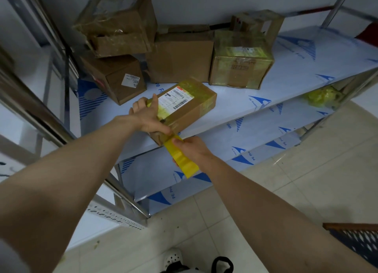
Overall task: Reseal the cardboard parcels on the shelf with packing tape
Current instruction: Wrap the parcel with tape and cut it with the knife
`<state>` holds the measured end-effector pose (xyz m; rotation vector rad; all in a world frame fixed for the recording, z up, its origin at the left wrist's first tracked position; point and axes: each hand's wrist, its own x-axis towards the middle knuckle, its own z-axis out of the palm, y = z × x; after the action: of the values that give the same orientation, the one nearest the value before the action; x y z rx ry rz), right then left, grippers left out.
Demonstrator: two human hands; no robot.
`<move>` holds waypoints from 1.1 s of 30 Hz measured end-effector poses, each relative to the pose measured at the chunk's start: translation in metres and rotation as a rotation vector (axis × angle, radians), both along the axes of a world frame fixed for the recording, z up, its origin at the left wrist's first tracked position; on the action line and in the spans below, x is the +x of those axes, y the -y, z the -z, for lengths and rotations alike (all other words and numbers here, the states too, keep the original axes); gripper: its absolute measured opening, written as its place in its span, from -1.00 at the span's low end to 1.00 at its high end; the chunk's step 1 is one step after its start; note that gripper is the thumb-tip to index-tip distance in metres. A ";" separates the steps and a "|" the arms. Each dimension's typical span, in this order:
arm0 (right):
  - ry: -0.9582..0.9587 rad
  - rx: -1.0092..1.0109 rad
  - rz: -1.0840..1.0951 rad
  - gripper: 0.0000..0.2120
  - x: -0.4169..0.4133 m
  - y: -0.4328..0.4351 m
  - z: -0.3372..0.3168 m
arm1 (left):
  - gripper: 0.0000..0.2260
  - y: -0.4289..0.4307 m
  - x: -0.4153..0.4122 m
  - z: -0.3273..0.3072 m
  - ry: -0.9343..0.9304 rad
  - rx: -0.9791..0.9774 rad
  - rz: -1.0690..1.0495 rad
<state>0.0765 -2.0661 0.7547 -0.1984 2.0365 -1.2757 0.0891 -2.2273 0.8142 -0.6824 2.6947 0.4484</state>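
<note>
On the top shelf (235, 100), near its front edge, I saw the brown parcel (196, 106) lying flat, white barcode label up. Yellow tape (184, 162) stretched off its near corner. My left hand (147, 117) gripped the parcel's end, fingers curled round it. My right hand (196, 152) pinched the tape strip.

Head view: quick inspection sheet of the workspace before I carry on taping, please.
Surface: shelf covered in blue-printed film.
Job's things: labelled parcel at front edge, yellow tape running off its near end; other parcels stacked behind.
Clutter: yellow wad on lower shelf.
Grippers: left hand holds parcel; right hand pinches tape.
Cables: nothing seen.
Surroundings: tiled floor.
</note>
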 end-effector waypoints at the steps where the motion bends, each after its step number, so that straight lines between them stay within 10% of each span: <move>1: -0.012 -0.005 -0.006 -0.43 0.000 -0.002 -0.002 | 0.24 -0.001 0.000 -0.001 -0.018 -0.001 -0.007; 5: -0.053 -0.024 -0.041 -0.54 0.006 -0.021 -0.013 | 0.21 0.001 0.003 -0.006 -0.074 0.044 -0.026; 15: -0.046 -0.273 -0.222 -0.90 -0.019 -0.044 -0.119 | -0.18 0.032 0.031 -0.036 -0.064 0.869 -0.248; 23: -0.200 -0.267 -0.123 -0.68 -0.007 0.007 -0.146 | -0.72 0.030 0.029 -0.044 -0.566 0.817 -0.587; 33: -0.307 -0.191 0.054 -0.62 0.008 0.014 -0.106 | -0.78 0.029 0.024 -0.030 -0.702 0.678 -0.644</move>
<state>0.0840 -2.0802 0.8604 -0.4553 2.1830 -1.5538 0.1129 -2.2560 0.8441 -1.3310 2.4988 1.9542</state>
